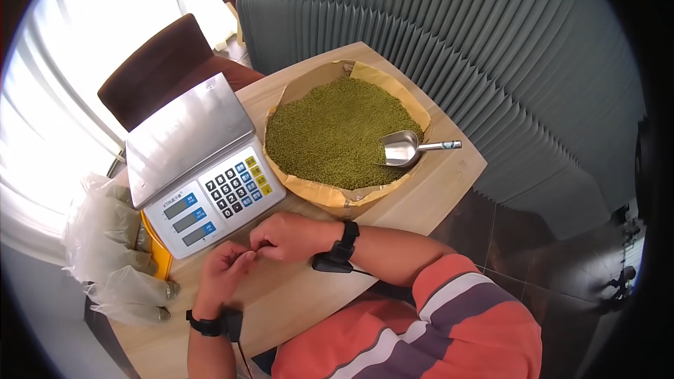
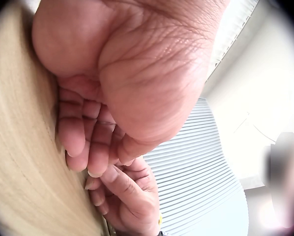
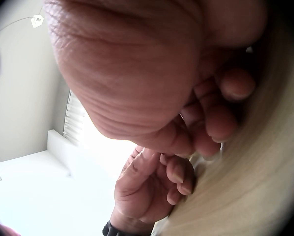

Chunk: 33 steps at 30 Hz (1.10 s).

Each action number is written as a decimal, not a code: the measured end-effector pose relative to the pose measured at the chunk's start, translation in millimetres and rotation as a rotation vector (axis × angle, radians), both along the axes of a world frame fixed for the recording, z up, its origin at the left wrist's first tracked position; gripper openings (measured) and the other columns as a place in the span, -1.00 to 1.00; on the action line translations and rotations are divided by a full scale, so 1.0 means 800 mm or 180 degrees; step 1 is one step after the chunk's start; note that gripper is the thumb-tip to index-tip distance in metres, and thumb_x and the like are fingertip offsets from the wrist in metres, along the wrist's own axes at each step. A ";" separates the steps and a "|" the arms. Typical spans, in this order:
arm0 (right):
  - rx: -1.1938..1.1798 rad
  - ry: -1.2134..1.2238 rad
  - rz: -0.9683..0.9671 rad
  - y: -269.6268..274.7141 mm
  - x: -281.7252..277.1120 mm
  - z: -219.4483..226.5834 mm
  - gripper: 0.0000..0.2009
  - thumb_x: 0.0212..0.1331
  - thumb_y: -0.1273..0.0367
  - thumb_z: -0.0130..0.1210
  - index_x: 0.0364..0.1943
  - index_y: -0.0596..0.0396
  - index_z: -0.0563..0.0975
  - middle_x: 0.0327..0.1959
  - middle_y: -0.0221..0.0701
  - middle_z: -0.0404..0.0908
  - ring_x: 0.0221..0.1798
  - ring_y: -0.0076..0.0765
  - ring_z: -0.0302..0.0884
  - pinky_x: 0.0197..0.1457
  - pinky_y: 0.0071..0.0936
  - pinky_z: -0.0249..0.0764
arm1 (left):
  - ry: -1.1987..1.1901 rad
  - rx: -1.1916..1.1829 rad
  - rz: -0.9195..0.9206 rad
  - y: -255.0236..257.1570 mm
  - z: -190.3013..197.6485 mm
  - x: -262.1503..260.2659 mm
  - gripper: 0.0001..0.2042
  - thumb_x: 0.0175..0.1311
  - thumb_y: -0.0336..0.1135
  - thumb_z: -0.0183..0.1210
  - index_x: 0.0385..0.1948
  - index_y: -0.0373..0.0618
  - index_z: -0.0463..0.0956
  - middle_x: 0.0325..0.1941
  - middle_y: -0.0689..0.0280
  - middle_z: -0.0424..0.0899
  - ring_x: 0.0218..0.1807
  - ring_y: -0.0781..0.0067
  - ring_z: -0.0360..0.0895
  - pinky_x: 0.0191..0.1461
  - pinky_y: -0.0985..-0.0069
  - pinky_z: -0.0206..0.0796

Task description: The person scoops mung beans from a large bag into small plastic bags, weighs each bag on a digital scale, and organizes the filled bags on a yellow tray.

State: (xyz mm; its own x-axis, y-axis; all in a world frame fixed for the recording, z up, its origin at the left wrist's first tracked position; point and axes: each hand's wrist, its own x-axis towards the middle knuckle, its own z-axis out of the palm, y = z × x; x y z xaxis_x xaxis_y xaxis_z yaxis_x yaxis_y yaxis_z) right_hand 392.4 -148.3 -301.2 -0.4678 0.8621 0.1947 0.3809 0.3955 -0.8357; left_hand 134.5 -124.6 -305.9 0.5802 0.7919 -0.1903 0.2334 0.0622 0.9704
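Observation:
My left hand [image 1: 226, 267] and right hand [image 1: 291, 236] meet over the table in front of the scale [image 1: 210, 182]. Their fingers are loosely curled and the fingertips come together. In the left wrist view the left hand [image 2: 132, 83] fills the top, with the right hand [image 2: 132, 201] beyond its fingertips. From the right wrist, the right hand [image 3: 132, 73] looms large above the left hand [image 3: 142, 191]. No object shows between the fingers. Behind the right hand stands an open paper sack [image 1: 326, 193] full of green beans [image 1: 330, 130], with a metal scoop [image 1: 401, 149] lying on them.
Left of the scale, filled clear plastic bags [image 1: 105, 245] stand by an orange-yellow item [image 1: 160, 256]. The wooden table [image 1: 295, 309] ends near the person's striped shirt. A brown chair [image 1: 168, 63] and a grey pleated curtain [image 1: 435, 21] are behind the table.

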 end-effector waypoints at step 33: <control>0.1059 -0.1281 0.0098 -0.039 0.021 0.076 -0.79 0.32 0.26 0.39 -0.08 0.01 0.67 -0.17 -0.28 0.67 -0.07 -0.02 0.73 -0.02 -0.12 0.66 | -0.0105 -0.0087 0.0048 -0.001 -0.001 0.006 -0.89 0.60 -0.36 0.34 -0.17 -0.18 0.69 -0.37 0.43 0.76 -0.34 0.69 0.60 -0.24 0.63 0.45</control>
State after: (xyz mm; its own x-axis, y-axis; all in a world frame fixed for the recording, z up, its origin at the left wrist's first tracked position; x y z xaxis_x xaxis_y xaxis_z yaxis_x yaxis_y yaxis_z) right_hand 409.1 -179.1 -240.4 -0.5862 0.7689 0.2554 0.6301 0.6308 -0.4529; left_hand 139.1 -125.2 -307.1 0.5745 0.7955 -0.1929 0.2000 0.0921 0.9755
